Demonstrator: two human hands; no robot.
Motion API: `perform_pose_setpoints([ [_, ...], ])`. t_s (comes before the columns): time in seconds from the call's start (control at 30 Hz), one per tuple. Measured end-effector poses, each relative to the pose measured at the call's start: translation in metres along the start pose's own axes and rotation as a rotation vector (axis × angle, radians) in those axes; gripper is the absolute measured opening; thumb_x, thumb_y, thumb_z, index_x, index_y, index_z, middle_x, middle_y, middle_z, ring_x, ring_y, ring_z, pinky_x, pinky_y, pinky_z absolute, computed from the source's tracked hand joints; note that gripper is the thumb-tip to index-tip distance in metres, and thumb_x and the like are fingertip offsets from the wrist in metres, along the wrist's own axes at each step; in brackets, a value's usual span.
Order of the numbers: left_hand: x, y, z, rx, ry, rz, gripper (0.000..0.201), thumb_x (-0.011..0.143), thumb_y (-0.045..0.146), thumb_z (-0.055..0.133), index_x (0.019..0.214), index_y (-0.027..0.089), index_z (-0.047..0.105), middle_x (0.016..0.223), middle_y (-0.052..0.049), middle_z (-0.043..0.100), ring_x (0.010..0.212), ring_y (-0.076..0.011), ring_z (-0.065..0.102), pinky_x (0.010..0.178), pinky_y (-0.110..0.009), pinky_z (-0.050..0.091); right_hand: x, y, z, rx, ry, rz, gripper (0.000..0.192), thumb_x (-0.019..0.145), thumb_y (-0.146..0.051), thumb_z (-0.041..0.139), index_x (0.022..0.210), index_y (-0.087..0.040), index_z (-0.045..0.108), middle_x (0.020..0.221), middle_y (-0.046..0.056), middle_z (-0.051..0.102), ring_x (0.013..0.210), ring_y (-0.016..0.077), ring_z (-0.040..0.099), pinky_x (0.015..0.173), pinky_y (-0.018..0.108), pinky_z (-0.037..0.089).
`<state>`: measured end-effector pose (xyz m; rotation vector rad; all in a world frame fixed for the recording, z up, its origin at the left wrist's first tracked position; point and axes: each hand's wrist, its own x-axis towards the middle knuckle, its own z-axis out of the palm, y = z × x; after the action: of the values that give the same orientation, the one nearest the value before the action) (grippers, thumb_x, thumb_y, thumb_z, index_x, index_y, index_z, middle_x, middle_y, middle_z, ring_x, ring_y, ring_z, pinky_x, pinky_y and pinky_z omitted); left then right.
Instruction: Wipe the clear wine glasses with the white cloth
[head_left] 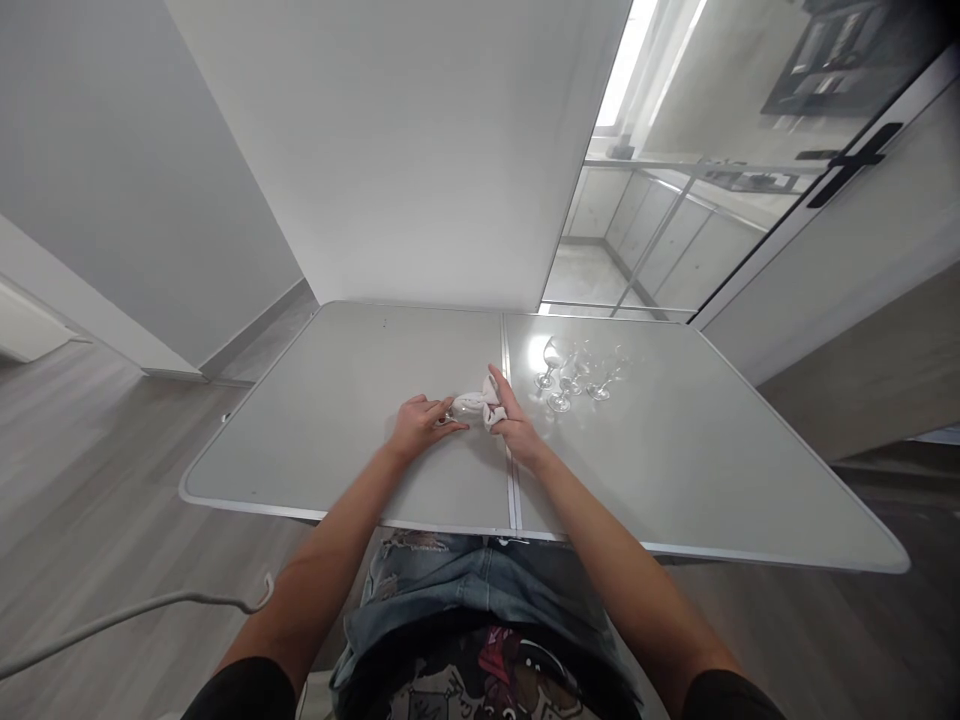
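The glass (463, 407) lies on its side near the middle of the frame, just above the table (315, 420), its long axis running roughly left to right across the picture. Its foot end points to the left, into the left hand (420, 425), whose fingers close around the stem; the bowl end points to the right, where it is wrapped in a white cloth (487, 405). The right hand (514, 420) grips that cloth and presses it against the bowel end, thumb up toward the top of the frame. Both hands are clenched, one on the glass, one on the cloth. They meet right at the seam (508, 440) that splits the grey table down its centre. To the right of the hands, slightly higher in the frame, a cluster of glasses (574, 375) stands upright on the tabletop, near but apart from the right hand. A white cable (135, 610) crosses the floor at lower left.
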<state>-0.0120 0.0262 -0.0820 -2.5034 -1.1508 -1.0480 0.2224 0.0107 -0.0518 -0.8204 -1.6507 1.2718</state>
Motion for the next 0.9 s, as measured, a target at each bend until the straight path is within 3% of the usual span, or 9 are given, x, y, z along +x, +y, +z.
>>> perform_pose_setpoints([
  [0.17,-0.003,0.0,0.001,-0.031,-0.054,0.048,0.047,0.088,0.062,0.062,0.109,0.019,0.066,0.066,-0.001,0.072,0.057,-0.0126,0.064,0.061,-0.029,0.038,0.003,0.003,-0.011,-0.16,-0.062,-0.048,0.086,0.073,-0.014,0.052,0.155,-0.027,0.031,0.112,0.005,0.064,0.088,0.0199,0.059,0.087,0.036,0.048],
  [0.37,-0.003,0.001,0.004,0.006,-0.022,0.043,0.046,0.088,0.06,0.063,0.109,0.019,0.066,0.065,-0.001,0.071,0.057,-0.0132,0.064,0.062,-0.029,0.039,0.002,0.012,-0.008,-0.533,-0.032,-0.189,0.073,0.076,-0.007,0.044,0.147,-0.023,0.042,0.102,0.006,0.066,0.093,0.021,0.059,0.11,0.05,0.033],
  [0.57,-0.002,-0.001,0.001,-0.007,-0.029,0.002,0.047,0.087,0.061,0.063,0.109,0.019,0.067,0.064,0.0,0.07,0.057,-0.0123,0.064,0.062,-0.028,0.039,0.0,0.009,0.003,-0.165,-0.019,-0.1,0.082,0.082,-0.015,0.048,0.157,-0.028,0.02,0.118,0.007,0.062,0.102,0.0223,0.059,0.102,0.045,0.043],
  [0.77,-0.002,0.004,0.002,-0.078,-0.049,-0.005,0.048,0.084,0.063,0.065,0.106,0.02,0.069,0.063,0.0,0.07,0.056,-0.0121,0.064,0.062,-0.028,0.042,0.003,-0.002,-0.01,-0.002,-0.024,0.003,0.068,0.072,-0.016,0.055,0.139,-0.027,0.051,0.086,0.0,0.06,0.077,0.0176,0.054,0.079,0.034,0.047],
  [0.9,0.001,0.008,0.001,-0.131,-0.039,-0.076,0.048,0.084,0.062,0.065,0.107,0.02,0.07,0.064,0.0,0.07,0.058,-0.0123,0.064,0.065,-0.027,0.044,0.004,-0.004,-0.016,0.204,0.131,0.026,0.065,0.068,-0.017,0.057,0.132,-0.026,0.053,0.073,-0.003,0.058,0.068,0.0161,0.053,0.067,0.028,0.044],
])
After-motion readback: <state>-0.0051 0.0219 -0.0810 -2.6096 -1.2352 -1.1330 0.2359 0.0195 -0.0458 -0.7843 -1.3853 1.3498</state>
